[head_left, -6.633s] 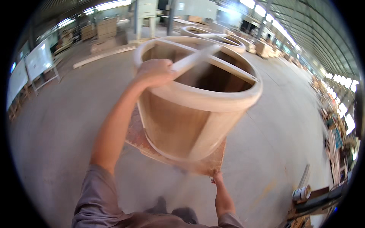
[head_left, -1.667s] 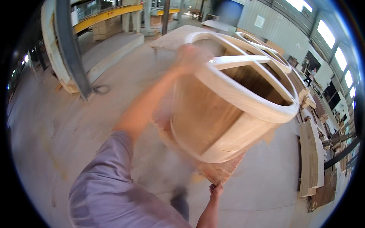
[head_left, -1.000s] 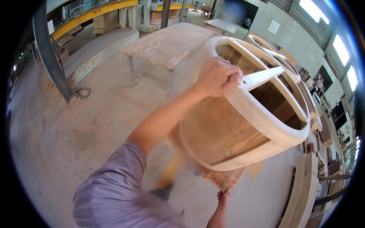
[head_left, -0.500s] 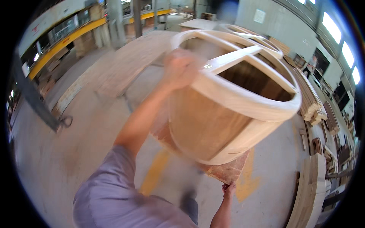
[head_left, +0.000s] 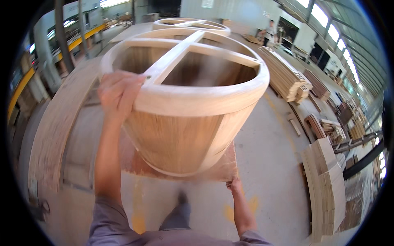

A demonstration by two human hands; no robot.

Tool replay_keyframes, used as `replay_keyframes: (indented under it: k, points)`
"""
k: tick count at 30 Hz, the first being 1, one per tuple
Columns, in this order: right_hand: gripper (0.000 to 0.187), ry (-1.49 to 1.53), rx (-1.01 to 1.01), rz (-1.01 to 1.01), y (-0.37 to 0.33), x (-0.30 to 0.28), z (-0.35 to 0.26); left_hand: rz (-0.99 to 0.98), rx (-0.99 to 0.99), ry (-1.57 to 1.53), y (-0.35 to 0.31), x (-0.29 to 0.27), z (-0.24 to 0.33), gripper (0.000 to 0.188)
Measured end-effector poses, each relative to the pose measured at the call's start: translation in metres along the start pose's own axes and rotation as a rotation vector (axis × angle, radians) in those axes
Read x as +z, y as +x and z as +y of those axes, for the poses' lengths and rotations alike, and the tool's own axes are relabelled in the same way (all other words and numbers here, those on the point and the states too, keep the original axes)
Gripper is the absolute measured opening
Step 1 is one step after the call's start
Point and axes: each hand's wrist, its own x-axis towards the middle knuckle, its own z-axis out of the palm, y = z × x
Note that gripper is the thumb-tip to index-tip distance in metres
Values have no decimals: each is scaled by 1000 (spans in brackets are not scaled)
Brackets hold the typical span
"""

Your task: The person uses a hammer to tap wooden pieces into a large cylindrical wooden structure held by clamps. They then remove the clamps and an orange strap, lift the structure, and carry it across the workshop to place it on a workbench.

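Note:
A large drum-shaped wooden piece [head_left: 180, 135] stands upright in front of me, with panelled sides, a pale rounded rim and crossed bars over its open top. My left hand [head_left: 120, 93], slightly blurred, is closed over the rim's near left, beside the end of a crossbar. Under the drum lies a reddish-brown board [head_left: 221, 170], mostly covered by it. At the board's near right corner my right hand [head_left: 234, 184] is closed on the edge, its fingers partly tucked beneath. What carries the board is hidden.
Just beyond stands another round cross-barred wooden piece [head_left: 193, 23]. A long wooden tabletop [head_left: 57, 127] runs along the left. Stacked planks [head_left: 283, 74] and pale boards [head_left: 324, 184] line the right. Far off, a person [head_left: 269, 33] stands near the wall.
My view has swung to the right, so the drum now sits further left and more of the right-hand stacks shows. Both hands keep their holds on the rim and the board.

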Motion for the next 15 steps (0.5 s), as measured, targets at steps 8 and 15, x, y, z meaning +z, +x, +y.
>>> replay_keyframes:
  k: [8,15]
  points:
    - [34,-223,-28,69,213,59,-85,63,50,104,50,150,-99,19]
    - [31,-68,-26,-38,366,118,-197,4,65,147,77,307,-223,32]
